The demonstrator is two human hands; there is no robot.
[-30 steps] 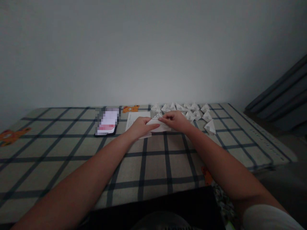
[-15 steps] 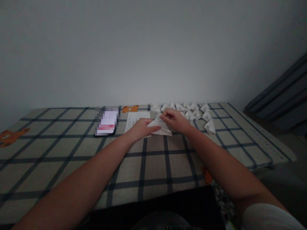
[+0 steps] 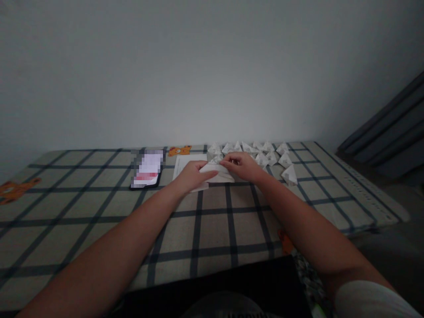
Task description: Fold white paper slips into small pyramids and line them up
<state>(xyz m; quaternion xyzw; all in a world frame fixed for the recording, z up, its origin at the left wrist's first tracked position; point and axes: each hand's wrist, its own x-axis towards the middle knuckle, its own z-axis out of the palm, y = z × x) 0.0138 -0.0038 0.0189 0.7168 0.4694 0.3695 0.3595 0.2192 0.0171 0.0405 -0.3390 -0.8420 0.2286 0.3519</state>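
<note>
A piece of folded white paper (image 3: 221, 175) is held between my two hands, a little above the checked tablecloth. My left hand (image 3: 193, 175) grips its left side, thumb lying across the near face. At its upper right edge, the fingertips of my right hand (image 3: 241, 165) pinch the paper. Behind and right of my hands stand several small folded paper pieces (image 3: 289, 175) with pointed tops, arranged in rows. Under and beside my left hand lie flat printed white sheets (image 3: 180, 164), partly covered by it.
A phone (image 3: 148, 169) with a lit, blurred screen lies left of the sheets. The checked cloth (image 3: 212, 234) with orange bear prints (image 3: 179, 151) covers the table. A pale wall (image 3: 212, 70) rises behind, and a dark curtain (image 3: 391, 119) hangs at the right.
The folded paper has tilted, and its lower edge sits slightly higher. My left hand has shifted a little left and up with it. My right hand keeps its pinch near the same place.
</note>
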